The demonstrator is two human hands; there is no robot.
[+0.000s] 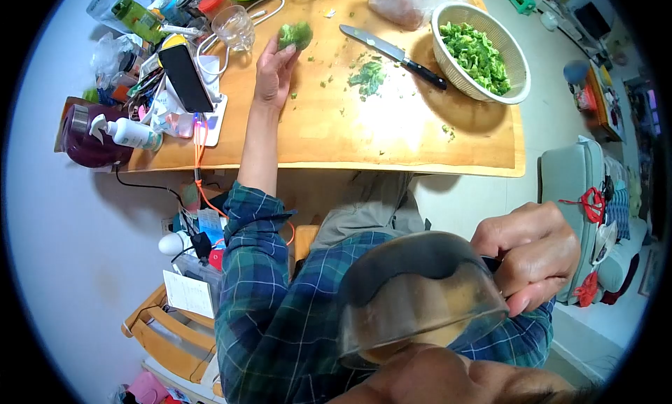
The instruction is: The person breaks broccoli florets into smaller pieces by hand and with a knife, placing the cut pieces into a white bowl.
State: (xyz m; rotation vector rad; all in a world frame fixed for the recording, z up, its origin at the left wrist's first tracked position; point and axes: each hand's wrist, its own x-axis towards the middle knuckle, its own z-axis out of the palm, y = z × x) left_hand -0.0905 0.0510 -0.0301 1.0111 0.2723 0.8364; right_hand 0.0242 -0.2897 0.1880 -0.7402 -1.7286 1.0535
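Note:
My left hand [271, 73] is closed around a broccoli floret [296, 35] above the table. Close to my face, my right hand [530, 255] grips the handle of a large see-through mug [413, 299]. The mug is tilted with its rim at my mouth, and some brownish liquid shows inside. On the tabletop lie a knife [374, 43] with a black handle and a green leaf [368, 78], with small green crumbs around them. To the right stands a cream colander [521, 82] filled with cut green vegetable pieces [474, 56].
A plastic bag [409, 5] lies at the table's [315, 141] back. On the left are a clear glass [234, 28], a phone [185, 78] on a stand, cables, a white pump bottle [131, 133] and a purple kettle [87, 134]. A wooden chair [164, 344] stands lower left.

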